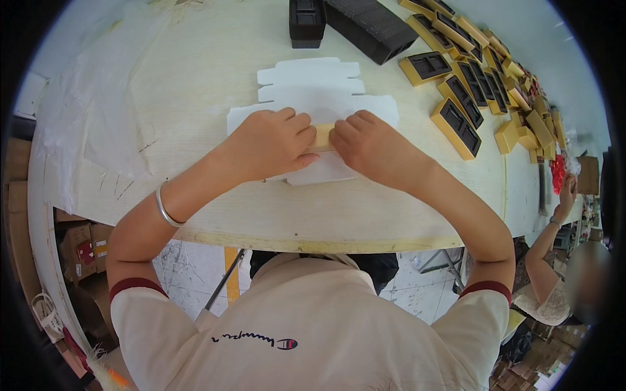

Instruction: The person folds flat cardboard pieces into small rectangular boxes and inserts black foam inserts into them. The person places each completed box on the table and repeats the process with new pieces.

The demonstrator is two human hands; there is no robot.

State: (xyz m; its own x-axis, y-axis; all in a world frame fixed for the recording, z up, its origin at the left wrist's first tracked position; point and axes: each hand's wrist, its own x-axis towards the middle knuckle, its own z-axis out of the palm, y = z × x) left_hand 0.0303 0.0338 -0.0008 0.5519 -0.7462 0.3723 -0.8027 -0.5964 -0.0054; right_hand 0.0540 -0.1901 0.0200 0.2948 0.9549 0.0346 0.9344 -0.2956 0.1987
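Head view | your left hand (277, 143) and right hand (373, 146), fingers curled closed, hold opposite ends of the gold piece (322, 138) over the white card (313, 98) | its far flaps (309, 73) lie flat, seemingly undone | tray-filled boxes (456, 129) (rightward) look finished

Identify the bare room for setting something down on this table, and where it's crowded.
Bare tabletop shows between the plastic sheet and white cardboard, and between that cardboard and the near edge. Crowded: the upper right, with gold boxes and black trays.
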